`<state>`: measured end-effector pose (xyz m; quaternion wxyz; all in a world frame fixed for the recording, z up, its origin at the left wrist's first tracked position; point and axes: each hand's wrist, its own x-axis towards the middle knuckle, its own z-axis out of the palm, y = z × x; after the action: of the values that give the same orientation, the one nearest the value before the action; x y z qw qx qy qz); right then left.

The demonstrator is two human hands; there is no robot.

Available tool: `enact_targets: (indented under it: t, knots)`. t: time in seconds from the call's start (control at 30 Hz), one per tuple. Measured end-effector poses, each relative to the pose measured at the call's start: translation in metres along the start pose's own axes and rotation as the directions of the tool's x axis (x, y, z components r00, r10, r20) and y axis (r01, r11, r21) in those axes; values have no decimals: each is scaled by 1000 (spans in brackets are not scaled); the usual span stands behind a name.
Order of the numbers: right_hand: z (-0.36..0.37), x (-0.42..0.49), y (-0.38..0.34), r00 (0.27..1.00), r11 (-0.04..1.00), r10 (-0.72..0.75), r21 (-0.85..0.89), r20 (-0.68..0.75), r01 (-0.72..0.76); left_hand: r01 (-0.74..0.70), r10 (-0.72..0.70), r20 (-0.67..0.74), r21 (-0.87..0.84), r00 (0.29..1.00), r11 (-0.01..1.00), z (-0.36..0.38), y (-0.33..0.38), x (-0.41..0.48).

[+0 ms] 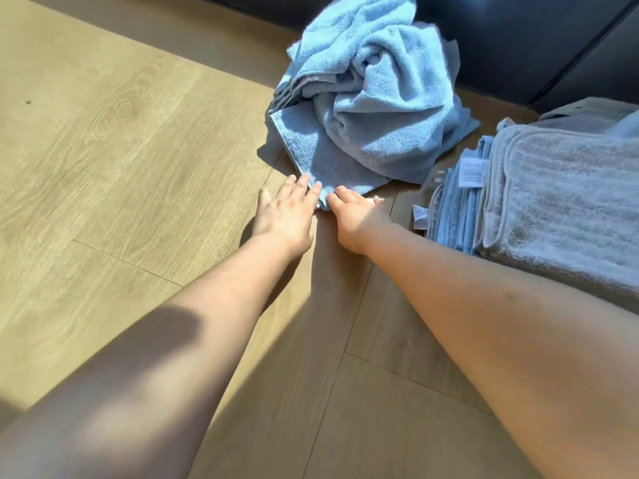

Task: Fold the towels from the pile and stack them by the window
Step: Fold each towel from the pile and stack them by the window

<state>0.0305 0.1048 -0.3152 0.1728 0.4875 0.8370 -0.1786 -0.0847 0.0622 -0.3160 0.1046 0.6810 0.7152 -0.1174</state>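
A crumpled pile of light blue towels (366, 98) lies on the wooden floor (103, 150) ahead of me. One towel's near corner (325, 181) sticks out toward me. My left hand (287, 212) reaches it with straight fingers, the fingertips touching the corner's left edge. My right hand (356, 216) is at the corner's right side, its fingers on the cloth; whether they pinch it is unclear. A stack of folded towels (539, 191), blue ones under a pale grey ribbed one, stands at the right.
A dark wall or panel (518, 36) runs behind the pile and the stack. White care labels (471, 171) stick out of the folded stack's near side. Sunlit floorboards stretch to the left and toward me.
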Motion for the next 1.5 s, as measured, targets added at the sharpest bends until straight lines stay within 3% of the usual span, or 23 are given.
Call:
enact_targets:
  t: [0.13, 0.47, 0.73, 0.97, 1.17, 1.27, 1.37, 1.5]
  knots:
    - [3, -4, -4, 1000, 1000, -18, 12, 26, 18, -79, 76, 156, 13, 985, 997, 4, 6, 7]
    - [25, -49, -26, 982, 984, -155, -73, 107, 164, -22, 29, 158, -43, 987, 999, 2, 8, -44]
    - [53, -132, -64, 951, 966, -235, 160, 200, 205, 45, -41, 207, -14, 978, 999, 25, 11, -124]
    - [26, -118, -30, 969, 999, -34, 7, 245, 33, 88, -79, 201, -39, 976, 995, 38, 16, -144]
    - [49, -150, -47, 941, 987, -92, -95, 326, 129, -1, -3, 215, 15, 977, 1000, 50, 17, -184]
    - [68, -175, -62, 943, 983, -101, -111, 316, 143, -34, 31, 119, 23, 992, 999, 52, 18, -208]
    - [78, -197, -74, 947, 983, -113, -106, 299, 150, -75, 62, 185, 59, 981, 995, 53, 21, -232]
    - [85, -222, -79, 950, 981, -116, -118, 290, 155, -45, 43, 157, 4, 987, 999, 68, 27, -252]
